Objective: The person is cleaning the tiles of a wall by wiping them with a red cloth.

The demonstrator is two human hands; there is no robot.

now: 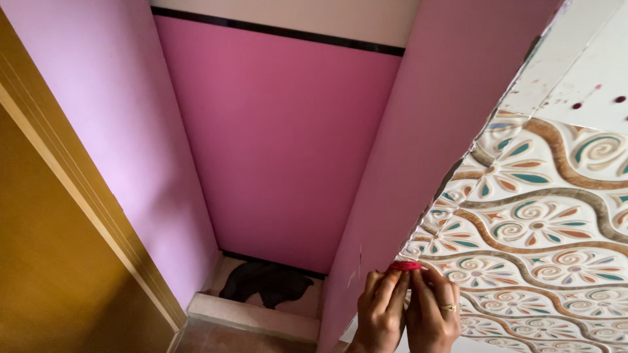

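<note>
Closest to me, both hands are up at the bottom edge of the view, pressed side by side. The left hand [381,314] has its fingers curled in, tips pinched on a small red thing [405,266]. The right hand [433,312] mirrors it, fingers closed on the same piece from the other side, and I can see a ring [449,307] on one finger. The red thing sits right at the fingertips of both hands, held up against the lower edge of the patterned tile wall [536,229]; I can't tell exactly what it is, only that it's small, flat-looking and red.

Just past the hands, that tile wall spreads out to the right: embossed swirls and flowers in brown, teal and orange on cream. Above it run plainer white tiles [575,65] carrying a few dark red dots [619,99].

To the left of the hands stands a pink wall corner [418,150], its edge meeting the tiles. Down beyond that I see a stone step [252,317], and behind it a dark cloth [265,282] lying on the floor of a narrow recess.

Farther back, the deep pink rear wall [281,144] closes off the recess, topped by a black stripe [275,31]. On the far left there's a lilac side wall [118,117] and a mustard-coloured door panel [46,261].
</note>
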